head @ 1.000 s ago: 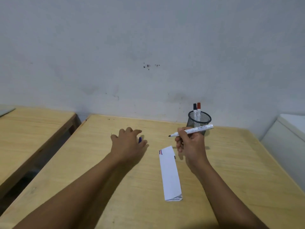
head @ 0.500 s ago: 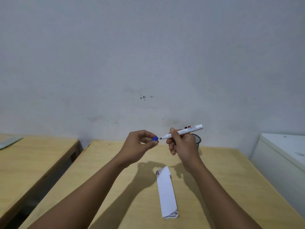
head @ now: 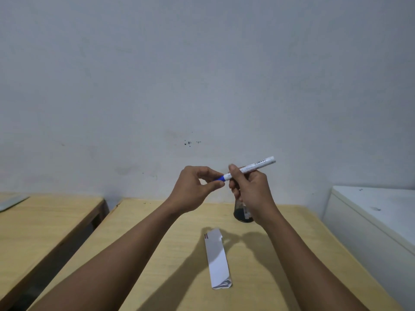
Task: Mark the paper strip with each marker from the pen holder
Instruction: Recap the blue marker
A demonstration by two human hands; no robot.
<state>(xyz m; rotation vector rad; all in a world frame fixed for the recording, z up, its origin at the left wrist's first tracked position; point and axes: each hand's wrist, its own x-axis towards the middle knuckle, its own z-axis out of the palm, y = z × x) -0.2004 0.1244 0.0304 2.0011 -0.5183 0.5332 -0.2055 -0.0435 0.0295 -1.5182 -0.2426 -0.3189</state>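
- Two hands are up in the middle of the frame. The right hand (head: pixel 251 189) grips a white marker (head: pixel 251 168).
- The left hand (head: pixel 195 187) pinches its blue cap (head: pixel 220 178) onto the tip.
- I think capping is the step; next the marker goes back in the pen holder (head: pixel 242 212).
- The paper strip (head: pixel 217 257) lies flat on the bench (head: pixel 292 254), lower middle, with small marks at its top end.

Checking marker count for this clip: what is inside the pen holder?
Cannot tell: the right hand covers most of the pen holder; only its dark mesh base shows, with a pale patch inside.
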